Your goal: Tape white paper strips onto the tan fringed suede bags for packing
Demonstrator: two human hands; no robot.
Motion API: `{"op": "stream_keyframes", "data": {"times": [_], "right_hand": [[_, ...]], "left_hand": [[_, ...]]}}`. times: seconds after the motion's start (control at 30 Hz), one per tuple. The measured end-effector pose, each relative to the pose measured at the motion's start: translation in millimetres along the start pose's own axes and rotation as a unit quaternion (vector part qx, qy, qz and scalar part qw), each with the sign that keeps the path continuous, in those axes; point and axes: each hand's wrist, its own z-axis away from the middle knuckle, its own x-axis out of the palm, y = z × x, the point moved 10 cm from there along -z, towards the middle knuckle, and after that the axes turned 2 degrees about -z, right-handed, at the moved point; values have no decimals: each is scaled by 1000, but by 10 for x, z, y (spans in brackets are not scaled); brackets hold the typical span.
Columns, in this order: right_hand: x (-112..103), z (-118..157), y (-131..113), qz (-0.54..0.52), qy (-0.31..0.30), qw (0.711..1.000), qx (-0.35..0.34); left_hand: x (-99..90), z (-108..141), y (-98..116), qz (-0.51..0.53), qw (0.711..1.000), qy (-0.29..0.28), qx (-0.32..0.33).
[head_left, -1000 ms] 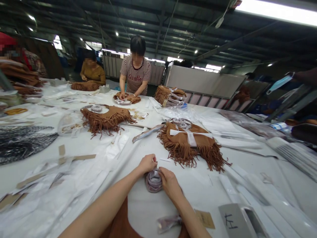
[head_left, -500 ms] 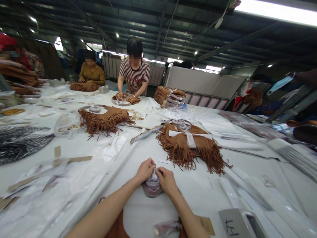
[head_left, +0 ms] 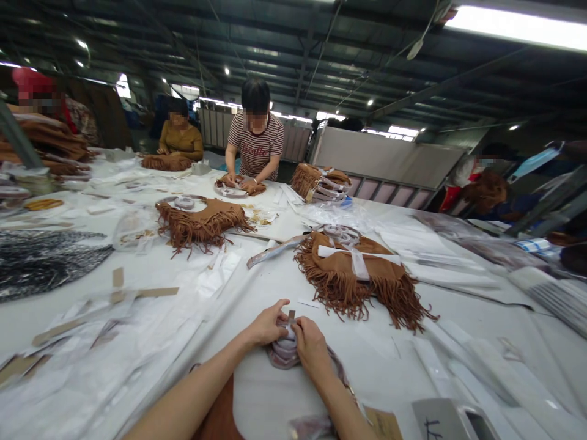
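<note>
Brown-grey tab (head_left: 291, 315) sticks up between the fingertips in the head view; landmark here = tied fringed bag (head_left: 367, 263). Coiled strap (head_left: 283, 357), film-wrapped, lies on the table (head_left: 257, 391), on the wearer's side of the landmark and left of it. Left hand (head_left: 266, 325): thumb and index parted, curved over the coil's far left edge, no firm hold visible. Right hand (head_left: 312, 343): thumb and bent fingers pinched nearly closed at the coil's pale top; which layer is caught, can't tell. Step in hand looks like fine fingertip work on the coil's end and tab, unfinished. Next move seems to call for a small, steady pinch, loops kept together, film not tugged. Grey box (head_left: 452, 421) sits nearer the wearer than the landmark, off right; cardboard piece (head_left: 384, 423), also nearer. Second fringed bag (head_left: 204, 221) is left of the landmark; bag stack (head_left: 318, 182) beyond it, as is a person in a striped top (head_left: 255, 143).
</note>
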Motion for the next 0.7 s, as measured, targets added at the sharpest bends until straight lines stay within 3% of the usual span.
{"op": "stream_keyframes", "data": {"times": [0.23,0.47,0.7], "right_hand": [[-43,43,-114,51,28,997,-57],[-1,-25,-108,50,15,997,-49],[-1,-56,-117,76,7,995,-60]], "left_hand": [[44,-40,-110,112,993,-9,-42],[45,-157,-162,54,996,24,-73],[19,-134,-67,-29,997,47,-61]]}}
